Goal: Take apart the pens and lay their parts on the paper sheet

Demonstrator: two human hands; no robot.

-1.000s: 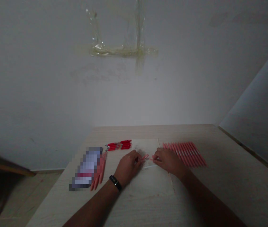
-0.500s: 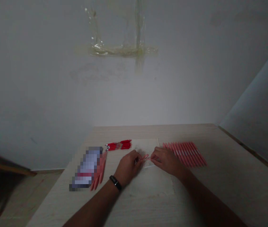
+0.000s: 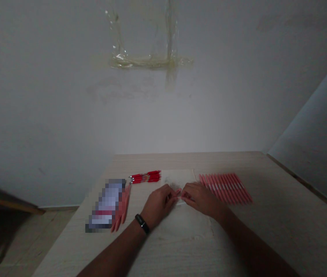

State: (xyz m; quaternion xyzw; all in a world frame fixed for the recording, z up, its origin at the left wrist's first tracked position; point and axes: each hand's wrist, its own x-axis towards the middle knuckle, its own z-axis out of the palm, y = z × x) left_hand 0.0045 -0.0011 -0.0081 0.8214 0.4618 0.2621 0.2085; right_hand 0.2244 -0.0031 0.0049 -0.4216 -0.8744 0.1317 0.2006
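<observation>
Meeting over the middle of the counter (image 3: 151, 261), the two hands worked close together at a small pink piece (image 3: 177, 192). The left hand (image 3: 159, 202), with a dark wristband (image 3: 142, 224) behind it, was narrowed to a pinch on the piece from one side. The right hand (image 3: 199, 194) was drawn in just as narrow, its fingertips gripping the piece from the other side; whether one part or two lay between them was too small to tell. The piece sat between the hands, above a pale sheet (image 3: 186, 225).

Doing this well, I judged, called for a light, even pinch close to the middle, both wrists steady, and the two grips kept in one straight line so that nothing bent or slipped sideways. Staying low over the sheet seemed wise, since a dropped part would not have had far to roll.

To the right lay a tidy row of pink pens (image 3: 225, 187), near enough to the right forearm that a careless elbow could have disturbed it. Red pens (image 3: 146, 177) lay bunched beyond the left hand, and a blurred-out flat object (image 3: 105, 204) sat further left.
</observation>
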